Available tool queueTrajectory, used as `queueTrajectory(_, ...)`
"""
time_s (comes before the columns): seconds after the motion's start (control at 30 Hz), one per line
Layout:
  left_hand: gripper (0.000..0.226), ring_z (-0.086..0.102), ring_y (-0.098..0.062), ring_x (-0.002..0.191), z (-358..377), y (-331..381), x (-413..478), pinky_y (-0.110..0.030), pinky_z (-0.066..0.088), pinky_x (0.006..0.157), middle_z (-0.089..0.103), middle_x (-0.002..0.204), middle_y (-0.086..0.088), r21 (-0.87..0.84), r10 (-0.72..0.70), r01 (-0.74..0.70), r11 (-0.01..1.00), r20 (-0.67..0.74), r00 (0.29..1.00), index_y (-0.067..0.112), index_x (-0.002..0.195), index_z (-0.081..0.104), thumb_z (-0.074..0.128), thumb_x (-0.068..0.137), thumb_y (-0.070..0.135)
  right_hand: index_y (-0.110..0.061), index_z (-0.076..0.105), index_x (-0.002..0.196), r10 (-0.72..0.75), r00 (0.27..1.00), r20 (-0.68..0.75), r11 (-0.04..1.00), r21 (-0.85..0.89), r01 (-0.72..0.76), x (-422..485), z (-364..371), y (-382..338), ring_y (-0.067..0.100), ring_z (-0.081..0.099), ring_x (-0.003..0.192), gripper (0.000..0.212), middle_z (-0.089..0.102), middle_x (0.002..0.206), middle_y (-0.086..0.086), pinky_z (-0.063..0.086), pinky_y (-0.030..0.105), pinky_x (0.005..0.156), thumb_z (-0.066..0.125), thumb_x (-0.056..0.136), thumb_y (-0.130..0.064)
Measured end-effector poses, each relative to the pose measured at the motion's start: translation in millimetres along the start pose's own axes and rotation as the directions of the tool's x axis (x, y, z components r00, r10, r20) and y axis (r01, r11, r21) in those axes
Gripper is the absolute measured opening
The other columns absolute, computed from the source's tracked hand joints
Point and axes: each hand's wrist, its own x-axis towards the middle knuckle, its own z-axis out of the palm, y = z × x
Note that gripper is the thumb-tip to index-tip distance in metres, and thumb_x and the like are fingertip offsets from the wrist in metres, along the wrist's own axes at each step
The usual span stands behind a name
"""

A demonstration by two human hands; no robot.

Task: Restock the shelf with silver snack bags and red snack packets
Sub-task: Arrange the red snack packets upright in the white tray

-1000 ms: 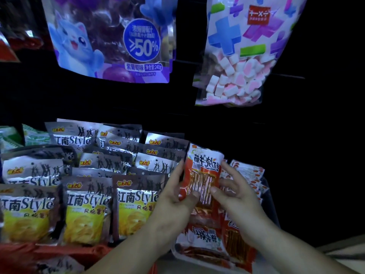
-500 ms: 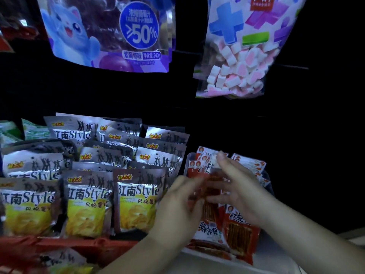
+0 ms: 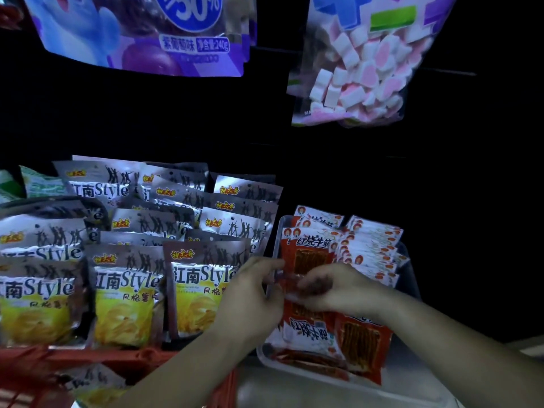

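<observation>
Several silver snack bags [image 3: 203,284] stand in rows on the left of the shelf. To their right, red snack packets [image 3: 312,251] stand and lie in a clear tray [image 3: 412,254]. My left hand [image 3: 250,295] and my right hand [image 3: 341,290] meet over the front of the tray, fingers curled on a red packet at its lower part. One upright red packet shows its label just above my fingers. More red packets [image 3: 362,346] lie flat in front, below my right wrist.
A purple pouch [image 3: 141,33] and a clear bag of pink-and-white marshmallows [image 3: 359,78] hang above the shelf. A red basket rim [image 3: 88,360] runs along the bottom left, holding another silver bag [image 3: 94,387]. Green packets [image 3: 38,184] sit at far left.
A second ago both hands held a red packet up above the tray. They have lowered it into the tray among the others, and the view has tilted downward.
</observation>
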Motion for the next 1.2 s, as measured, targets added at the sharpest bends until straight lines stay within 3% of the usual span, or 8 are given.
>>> queueTrajectory(0.07,0.041,0.065,-0.003,0.098,2,0,2,-0.033,0.058,0.084,0.061,0.117,0.016,0.001,-0.014,0.014,1.000,0.020,1.000,0.027,0.124,0.069,0.054,0.088,0.014,-0.031,0.077,0.107,-0.013,0.999,-0.033,0.998,0.055,0.015,-2,-3,1,0.004,0.069,0.095,0.018,0.074,0.103,-0.011,0.058,0.027,0.085,0.077,0.091,-0.024)
queueTrajectory(0.17,0.035,0.070,-0.007,0.086,5,0,5,-0.036,0.061,0.076,0.065,0.117,0.014,-0.021,-0.063,0.065,0.998,0.074,0.995,0.029,0.119,0.071,0.054,0.093,0.015,-0.029,0.072,0.105,-0.066,0.913,-0.402,0.988,0.102,0.116,5,-8,0,0.012,0.068,0.090,0.012,0.070,0.103,-0.008,0.060,0.034,0.078,0.067,0.099,-0.019)
queueTrajectory(0.27,0.030,0.071,-0.018,0.065,9,-2,10,-0.041,0.059,0.057,0.072,0.101,0.008,-0.057,-0.108,0.114,0.992,0.104,0.989,0.028,0.114,0.072,0.053,0.096,0.016,-0.031,0.064,0.124,-0.181,0.799,-0.573,0.975,-0.213,0.068,28,-13,8,0.017,0.063,0.100,0.025,0.062,0.123,-0.008,0.055,0.041,0.094,0.064,0.100,-0.024)
queueTrajectory(0.53,0.030,0.063,-0.008,0.061,18,-12,16,-0.026,0.055,0.060,0.074,0.097,0.003,-0.124,-0.144,0.152,0.981,0.075,0.987,0.030,0.114,0.071,0.051,0.093,0.020,-0.026,0.049,0.148,-0.241,0.821,-0.517,0.739,-0.646,-0.191,69,-19,22,0.028,0.048,0.132,0.063,0.058,0.137,0.004,0.040,0.039,0.108,0.073,0.092,-0.043)
queueTrajectory(0.77,0.030,0.046,0.000,0.049,15,-10,17,-0.009,0.035,0.051,0.061,0.085,0.006,-0.104,-0.107,0.114,0.988,0.076,0.991,0.030,0.121,0.069,0.054,0.098,0.016,-0.021,0.069,0.098,-0.430,0.689,-0.583,0.696,-0.701,-0.159,86,-16,32,0.030,0.057,0.105,0.030,0.058,0.101,0.001,0.045,0.045,0.092,0.088,0.077,-0.031)
queueTrajectory(0.87,0.030,0.052,-0.001,0.060,14,-6,16,-0.013,0.041,0.057,0.059,0.099,0.014,-0.059,-0.094,0.099,0.993,0.079,0.992,0.032,0.121,0.069,0.055,0.097,0.019,-0.021,0.073,0.083,-0.450,0.673,-0.587,0.743,-0.664,-0.083,86,-18,35,0.029,0.056,0.102,0.013,0.057,0.097,-0.001,0.048,0.045,0.089,0.085,0.083,-0.025)
queueTrajectory(1.07,0.029,0.065,-0.005,0.084,12,-6,17,-0.023,0.052,0.069,0.065,0.110,0.010,-0.100,-0.091,0.097,0.990,0.064,0.994,0.029,0.114,0.071,0.056,0.092,0.020,-0.022,0.080,0.106,-0.487,0.647,-0.587,0.791,-0.610,0.042,62,-36,30,0.028,0.060,0.115,0.013,0.064,0.120,0.000,0.056,0.048,0.090,0.074,0.094,-0.025)
queueTrajectory(1.2,0.041,0.056,0.003,0.117,-2,8,20,-0.032,0.054,0.099,0.055,0.124,0.027,-0.136,-0.040,0.030,0.990,-0.065,0.997,0.045,0.127,0.061,0.063,0.095,0.019,-0.021,0.076,0.105,-0.430,0.691,-0.581,0.896,-0.368,0.249,24,-54,-8,0.012,0.065,0.103,0.011,0.068,0.107,-0.007,0.054,0.031,0.093,0.069,0.098,-0.025)
